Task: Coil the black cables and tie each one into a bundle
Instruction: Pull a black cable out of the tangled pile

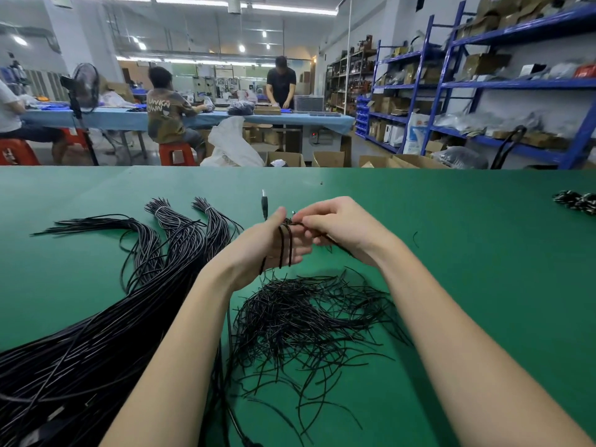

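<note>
My left hand (266, 241) holds a coiled black cable (285, 245). Its loops wrap across my palm, and its plug (264, 203) sticks up above my fingers. My right hand (338, 229) pinches the top of that coil, where a thin black tie runs off under my right palm. A loose heap of short black ties (309, 321) lies on the green table (467, 253) just below both hands. A thick spread of uncoiled black cables (96, 333) fans from the lower left toward the middle, several groups banded near their far ends (164, 211).
A few finished bundles (577, 201) lie at the table's far right edge. Beyond the table are cardboard boxes, blue shelving at right, and people working at a long blue bench (193, 119).
</note>
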`<state>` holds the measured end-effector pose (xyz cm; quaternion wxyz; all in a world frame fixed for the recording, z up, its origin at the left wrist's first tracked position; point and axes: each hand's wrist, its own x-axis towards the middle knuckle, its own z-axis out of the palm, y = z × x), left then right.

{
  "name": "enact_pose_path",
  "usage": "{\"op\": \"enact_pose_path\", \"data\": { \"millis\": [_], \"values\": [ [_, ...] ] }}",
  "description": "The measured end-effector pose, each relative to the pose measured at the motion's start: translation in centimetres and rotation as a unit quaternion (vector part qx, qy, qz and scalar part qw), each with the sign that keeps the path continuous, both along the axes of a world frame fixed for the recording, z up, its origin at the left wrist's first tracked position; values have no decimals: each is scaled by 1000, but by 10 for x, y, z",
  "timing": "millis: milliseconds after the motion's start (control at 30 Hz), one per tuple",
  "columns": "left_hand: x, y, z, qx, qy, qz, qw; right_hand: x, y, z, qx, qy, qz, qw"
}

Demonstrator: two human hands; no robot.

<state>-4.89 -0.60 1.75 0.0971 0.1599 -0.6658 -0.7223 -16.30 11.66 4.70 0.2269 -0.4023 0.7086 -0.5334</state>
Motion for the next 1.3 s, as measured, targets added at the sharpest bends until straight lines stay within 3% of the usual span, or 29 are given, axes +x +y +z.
{"op": "enact_pose_path", "data": {
  "millis": [100,267,433,533,733,867,933,1100,1233,1300],
  "values": [
    [1,1,2,73,56,25,995,13,5,-20,-63,-38,-59,996],
    [1,3,1,58,80,26,995,31,9,-50,-116,-121,-122,978],
    [0,5,-5,44,88,35,995,45,13,-68,-68,85,-213,971],
    [3,2,-7,31,84,36,995,40,20,-67,-16,76,-169,983],
    [-2,10,-8,1,94,15,995,36,17,-69,-51,-27,-199,978],
    [-1,9,-7,2,94,20,995,29,17,-70,-27,52,-204,977],
    [0,8,-6,29,104,13,994,22,21,-65,-4,67,-165,984],
    [1,13,-7,33,81,-13,996,-2,38,-36,110,0,26,994],
    [3,19,-5,24,72,-87,993,-9,37,-21,19,-70,103,992],
    [6,23,-5,4,64,-127,990,-3,30,-16,-1,-57,123,991]
  ]
}}
